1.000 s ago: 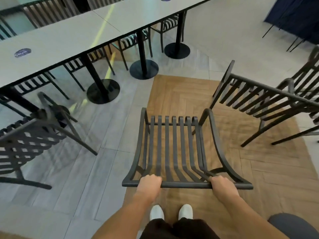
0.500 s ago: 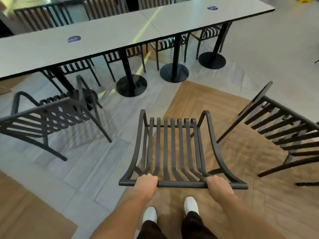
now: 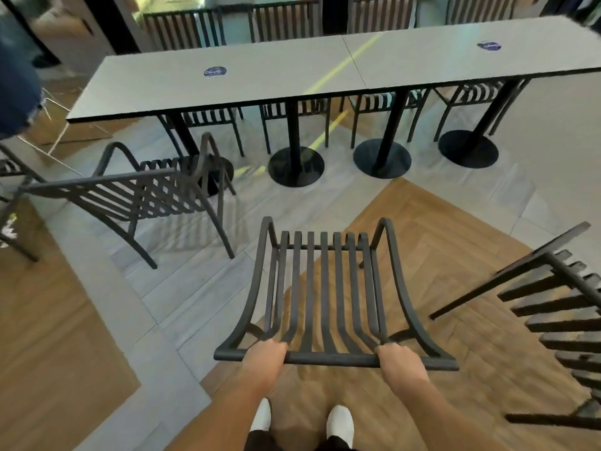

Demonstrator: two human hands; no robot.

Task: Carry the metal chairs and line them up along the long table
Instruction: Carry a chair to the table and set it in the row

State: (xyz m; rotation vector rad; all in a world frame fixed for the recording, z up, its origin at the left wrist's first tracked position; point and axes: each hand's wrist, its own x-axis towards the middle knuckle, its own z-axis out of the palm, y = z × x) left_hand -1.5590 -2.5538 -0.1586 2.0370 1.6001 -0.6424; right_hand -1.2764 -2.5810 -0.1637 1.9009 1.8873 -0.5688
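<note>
Chair [image 3: 325,288] top rail clasped by left grip [image 3: 265,359] and right grip [image 3: 401,361], balanced for carrying; surface [image 3: 292,76] ahead.

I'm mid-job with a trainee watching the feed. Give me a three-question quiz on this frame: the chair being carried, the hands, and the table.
1. True or false: both hands hold the carried chair by its top rail.
2. Which loose chair stands nearer the long table? A) the chair on the left B) the chair on the right
3. Fill in: each tabletop bears a round blue ____.

Key
1. True. The left hand and right hand each have a grip on the top rail, one toward each end.
2. A. It stands beside the table's left end, by the leftmost pedestal base; the right one is out on the wood floor.
3. Sticker.
</note>
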